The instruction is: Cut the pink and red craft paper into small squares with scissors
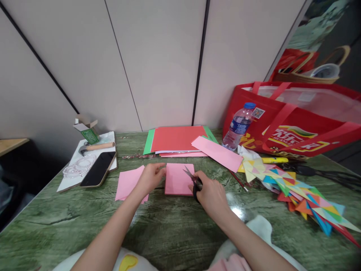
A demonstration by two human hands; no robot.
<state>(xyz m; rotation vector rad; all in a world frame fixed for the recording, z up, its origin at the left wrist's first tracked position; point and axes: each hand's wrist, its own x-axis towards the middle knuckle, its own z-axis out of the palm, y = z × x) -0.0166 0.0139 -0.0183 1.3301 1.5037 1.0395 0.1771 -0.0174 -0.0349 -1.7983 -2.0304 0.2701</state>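
A neat stack of pink paper squares (178, 178) lies on the table in front of me. My right hand (210, 192) grips black-handled scissors (194, 181), whose slightly parted blades point up and left over the stack's right side. At the stack's left edge, my left hand (150, 176) has its index finger and thumb stretched out and apart, with nothing visible between them. Its other fingers are partly hidden. Below that hand, loose pink paper sheets (128, 182) overlap on the table. A long pink paper strip (218, 152) lies at an angle behind my right hand.
Coloured paper sheets (177, 138) are piled by the wall. A water bottle (238, 128) stands before a red bag (282, 124). Folded multicoloured paper pieces (304, 192) spread across the right. A phone (98, 169), hammer (97, 147) and small box (88, 131) occupy the left.
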